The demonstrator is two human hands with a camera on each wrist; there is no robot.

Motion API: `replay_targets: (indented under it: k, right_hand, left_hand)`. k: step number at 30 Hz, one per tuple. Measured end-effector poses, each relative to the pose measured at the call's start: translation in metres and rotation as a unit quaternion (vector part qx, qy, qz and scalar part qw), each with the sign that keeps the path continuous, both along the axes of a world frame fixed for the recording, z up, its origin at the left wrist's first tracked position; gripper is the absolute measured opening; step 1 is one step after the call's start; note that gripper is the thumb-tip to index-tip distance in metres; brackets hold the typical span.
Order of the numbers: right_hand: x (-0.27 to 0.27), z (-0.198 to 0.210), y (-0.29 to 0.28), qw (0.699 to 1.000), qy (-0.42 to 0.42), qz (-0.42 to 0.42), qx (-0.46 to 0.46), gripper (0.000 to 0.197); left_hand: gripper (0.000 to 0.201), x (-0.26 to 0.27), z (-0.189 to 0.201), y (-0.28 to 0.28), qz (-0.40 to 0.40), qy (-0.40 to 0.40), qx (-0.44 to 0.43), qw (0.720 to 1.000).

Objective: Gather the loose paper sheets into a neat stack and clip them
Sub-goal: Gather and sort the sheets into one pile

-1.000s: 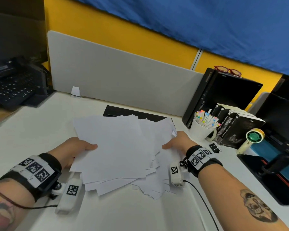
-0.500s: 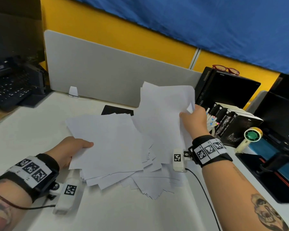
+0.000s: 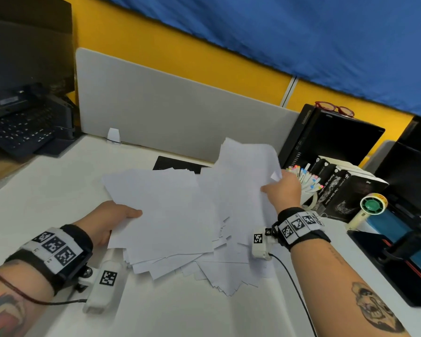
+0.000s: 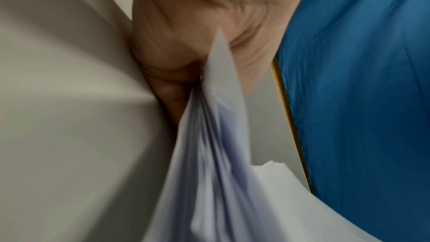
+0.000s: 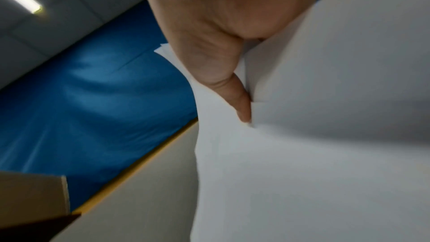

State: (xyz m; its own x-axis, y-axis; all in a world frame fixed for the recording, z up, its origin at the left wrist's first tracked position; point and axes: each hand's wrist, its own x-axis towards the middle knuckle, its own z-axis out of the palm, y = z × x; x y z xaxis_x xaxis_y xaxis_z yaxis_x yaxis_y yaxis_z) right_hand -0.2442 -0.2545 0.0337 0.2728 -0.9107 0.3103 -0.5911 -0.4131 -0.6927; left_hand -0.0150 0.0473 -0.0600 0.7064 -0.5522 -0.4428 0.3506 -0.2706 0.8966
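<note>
The left hand [image 3: 107, 221] pinches the near-left edge of the fanned paper sheets [image 3: 170, 215] lying on the white desk [image 3: 46, 190], thumb on top, while the right hand [image 3: 283, 192] grips their right edge, lifting that side upright

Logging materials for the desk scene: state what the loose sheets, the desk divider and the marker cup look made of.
Loose sheets: thin matte white paper; they bend and fan where the left hand and right hand grip them.
Desk divider: pale grey matte panel, probably felt or fabric-covered; no gloss.
Marker cup: smooth white, likely ceramic or plastic; cannot tell which.
</note>
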Motion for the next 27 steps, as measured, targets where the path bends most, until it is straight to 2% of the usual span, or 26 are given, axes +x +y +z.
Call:
replay_targets:
  k: [3,7,13,17,20,21,23,24,25,26,27]
  right_hand:
    - [-0.004,0.022,0.001,0.993,-0.111,-0.016,-0.023,0.023]
    - [0.002,0.049,0.013,0.971,-0.233,-0.010,-0.060,0.022]
    - [0.015,0.081,0.030,0.910,-0.403,0.021,-0.093,0.032]
    - [0.026,0.088,0.034,0.868,-0.495,0.025,-0.026,0.041]
    - [0.040,0.065,0.041,0.860,-0.503,0.034,0.077,0.048]
    - [0.044,0.054,0.046,0.867,-0.485,0.035,0.110,0.046]
    - [0.050,0.027,0.062,0.903,-0.399,0.012,0.160,0.033]
    - [0.052,0.012,0.071,0.913,-0.366,0.006,0.180,0.029]
    - [0.055,-0.003,0.081,0.911,-0.356,0.010,0.208,0.028]
    - [0.057,-0.014,0.092,0.899,-0.362,0.024,0.244,0.030]
    - [0.059,-0.027,0.103,0.893,-0.349,0.040,0.282,0.030]
  left_hand:
    - [0.028,0.000,0.001,0.000,0.004,0.005,0.006,1.000]
    - [0.027,0.000,0.003,0.000,0.000,0.004,0.013,1.000]
    - [0.031,-0.001,0.003,0.002,0.000,0.008,0.017,1.000]
    - [0.033,0.000,0.001,0.002,0.003,0.013,0.011,1.000]
    - [0.048,0.001,-0.002,-0.001,0.016,0.012,-0.022,1.000]
    - [0.055,0.000,0.000,-0.001,0.021,0.017,-0.030,0.999]
    - [0.067,-0.001,0.006,0.000,0.025,0.045,-0.059,0.997]
    - [0.079,0.001,0.007,0.000,0.021,0.061,-0.078,0.995]
    - [0.096,0.001,0.009,0.001,0.017,0.076,-0.089,0.993]
    - [0.115,0.005,0.008,0.002,0.014,0.087,-0.094,0.992]
    - [0.126,0.006,0.007,0.002,0.010,0.090,-0.095,0.991]
